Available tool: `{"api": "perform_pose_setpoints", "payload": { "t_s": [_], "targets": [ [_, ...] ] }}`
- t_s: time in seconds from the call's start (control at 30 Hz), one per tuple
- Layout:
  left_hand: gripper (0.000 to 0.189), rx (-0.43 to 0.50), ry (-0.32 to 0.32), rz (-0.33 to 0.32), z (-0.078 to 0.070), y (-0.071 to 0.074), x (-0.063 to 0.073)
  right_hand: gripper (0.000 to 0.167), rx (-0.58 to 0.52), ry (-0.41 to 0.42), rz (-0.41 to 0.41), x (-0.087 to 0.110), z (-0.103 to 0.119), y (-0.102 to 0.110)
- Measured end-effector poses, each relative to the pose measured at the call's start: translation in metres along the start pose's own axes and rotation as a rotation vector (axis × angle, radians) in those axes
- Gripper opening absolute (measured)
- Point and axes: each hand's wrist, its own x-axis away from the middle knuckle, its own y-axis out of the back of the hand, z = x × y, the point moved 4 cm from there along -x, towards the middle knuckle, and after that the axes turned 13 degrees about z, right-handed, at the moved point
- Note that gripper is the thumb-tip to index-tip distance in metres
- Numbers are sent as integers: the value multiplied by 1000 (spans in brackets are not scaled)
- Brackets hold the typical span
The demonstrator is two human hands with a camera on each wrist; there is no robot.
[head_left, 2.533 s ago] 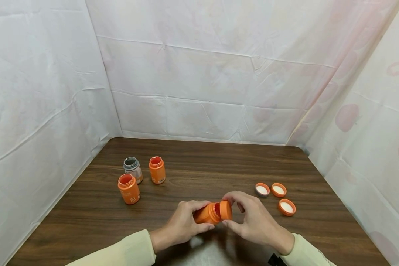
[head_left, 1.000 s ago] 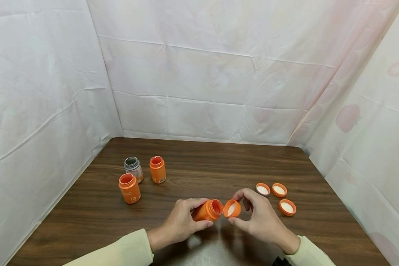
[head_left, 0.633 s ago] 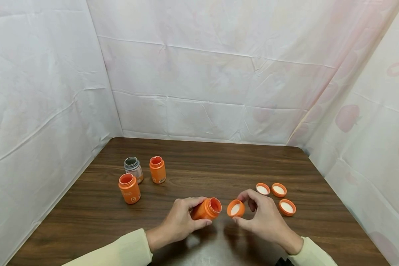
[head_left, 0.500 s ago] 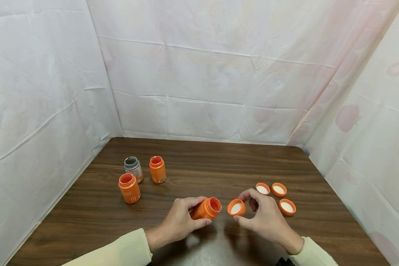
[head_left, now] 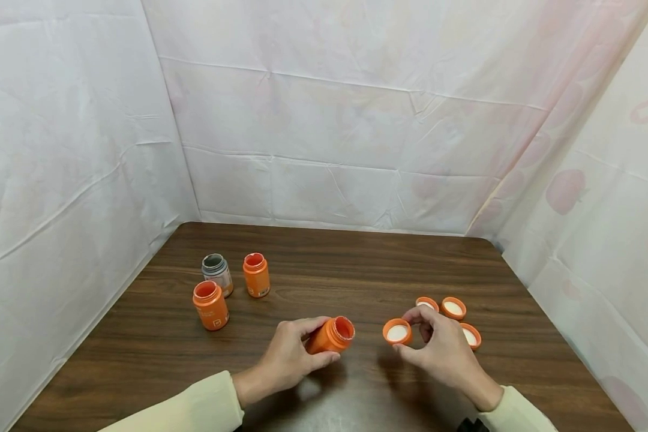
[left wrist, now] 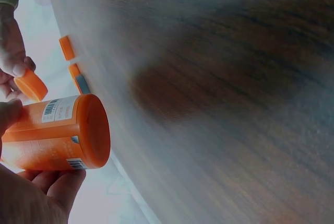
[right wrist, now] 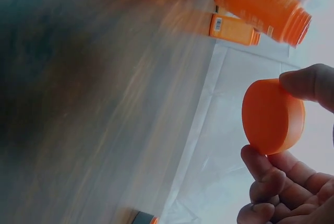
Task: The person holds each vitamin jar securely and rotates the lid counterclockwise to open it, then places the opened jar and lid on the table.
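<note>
My left hand (head_left: pixel 288 357) grips an orange jar (head_left: pixel 325 337) round its body, thumb on the near side. The jar tilts with its uncapped threaded mouth toward the right, and its labels and base (left wrist: pixel 95 131) show in the left wrist view. To the right, my right hand (head_left: pixel 447 348) pinches an orange screw lid (head_left: pixel 397 331) between thumb and fingers. Its white inner liner faces up, and a gap separates it from the jar. The right wrist view shows the smooth outside of that lid (right wrist: pixel 269 117), held above the table.
At the left stand two open orange jars (head_left: pixel 212 312) (head_left: pixel 256 279) and an open grey jar (head_left: pixel 218 277). Several lids (head_left: pixel 453 308) lie liner-up at the right, partly behind my right hand. White sheeting (head_left: pixel 324 138) encloses the dark wooden table (head_left: pixel 345 258).
The lid has come off the jar's mouth and moved right with my right hand, turning liner-up. My left hand has drawn slightly left with the jar.
</note>
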Motion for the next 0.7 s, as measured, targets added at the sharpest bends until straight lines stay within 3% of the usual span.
{"api": "perform_pose_setpoints", "payload": {
  "t_s": [0.4,0.7],
  "targets": [
    [54,21,1,-52,4,3,3,43,76,-122,-55,3,-20,8],
    [54,46,5,-69,5,6,5,44,91,-144,-80,2,-32,15]
  ]
}}
